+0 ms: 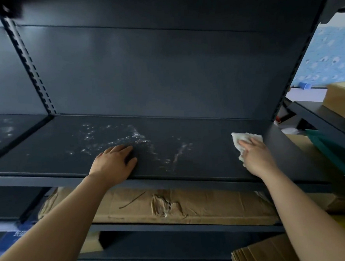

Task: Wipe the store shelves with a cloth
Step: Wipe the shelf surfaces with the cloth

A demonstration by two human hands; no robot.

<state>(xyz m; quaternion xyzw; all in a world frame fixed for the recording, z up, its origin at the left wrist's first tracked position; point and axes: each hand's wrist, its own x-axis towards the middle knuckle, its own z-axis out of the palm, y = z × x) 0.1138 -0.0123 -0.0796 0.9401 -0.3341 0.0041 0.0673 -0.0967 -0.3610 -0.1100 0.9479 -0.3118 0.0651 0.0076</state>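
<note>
A dark metal shelf (198,132) runs across the middle of the head view, with white dusty smears (111,138) on its left and centre. My right hand (257,157) presses a crumpled white cloth (243,139) flat on the shelf near its right end. My left hand (114,164) lies palm down on the shelf's front part, fingers spread, holding nothing, just below the smears.
A slotted upright (32,72) divides this bay from another dusty shelf (4,130) at the left. Flattened cardboard (172,205) lies on the shelf below. A side rack at the right carries a cardboard box (341,99) and green items (334,150).
</note>
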